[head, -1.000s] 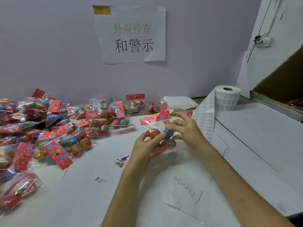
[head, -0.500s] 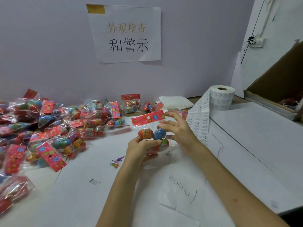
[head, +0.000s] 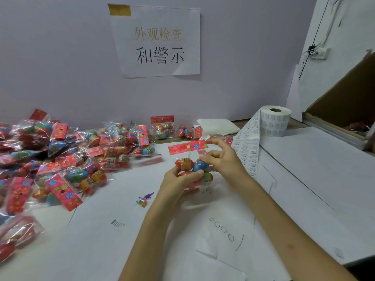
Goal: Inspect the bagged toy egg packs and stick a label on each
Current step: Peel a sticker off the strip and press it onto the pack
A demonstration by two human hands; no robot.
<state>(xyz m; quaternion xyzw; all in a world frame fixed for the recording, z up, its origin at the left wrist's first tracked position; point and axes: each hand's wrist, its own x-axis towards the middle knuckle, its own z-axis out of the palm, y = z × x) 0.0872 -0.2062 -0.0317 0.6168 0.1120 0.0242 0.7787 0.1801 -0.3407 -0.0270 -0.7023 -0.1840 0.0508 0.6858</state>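
Observation:
A clear bagged egg pack (head: 185, 163) with a red flowered header card is held upright above the table's middle. My left hand (head: 178, 180) grips its lower part from the left, thumb across the eggs. My right hand (head: 222, 159) touches the pack from the right, fingers bent against the blue egg, forefinger raised near the header. A roll of white labels (head: 275, 120) stands at the back right, its strip (head: 248, 151) trailing down to the table beside my right hand. I cannot tell whether a label is stuck on the pack.
A heap of several bagged egg packs (head: 67, 159) covers the table's left side and back. A tiny toy dinosaur (head: 145, 198) lies on the white paper (head: 121, 240) left of my forearm. Folded white cloth (head: 218, 126) lies at the back; a cardboard box (head: 349, 104) stands right.
The pack has been turned a little between my hands and my right forefinger has lifted toward the header card. The view shifted slightly.

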